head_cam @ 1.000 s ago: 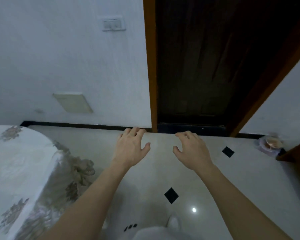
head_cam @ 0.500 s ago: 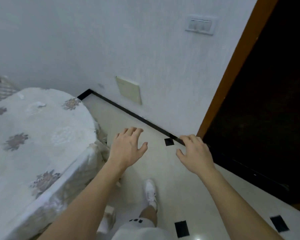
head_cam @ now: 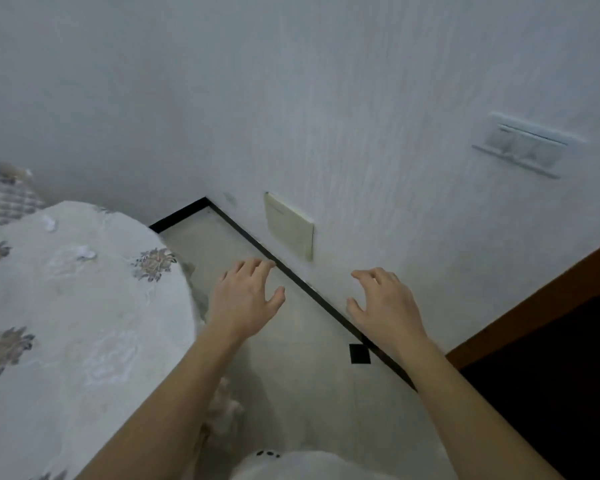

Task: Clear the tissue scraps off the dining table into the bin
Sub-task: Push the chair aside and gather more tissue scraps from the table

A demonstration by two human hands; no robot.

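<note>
Both hands, left hand [head_cam: 245, 299] and right hand [head_cam: 385, 304], hang empty with fingers spread above the floor [head_cam: 291, 358]. Two tissue scraps [head_cam: 84, 252] lie near the table's [head_cam: 84, 323] far edge: probably feather-light, soft, best pinched from above.

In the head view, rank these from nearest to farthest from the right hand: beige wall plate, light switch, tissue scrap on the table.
From the right hand:
1. Beige wall plate, low on the wall, up-left.
2. Light switch, higher, up-right.
3. Tissue scrap, far left on the table.
</note>
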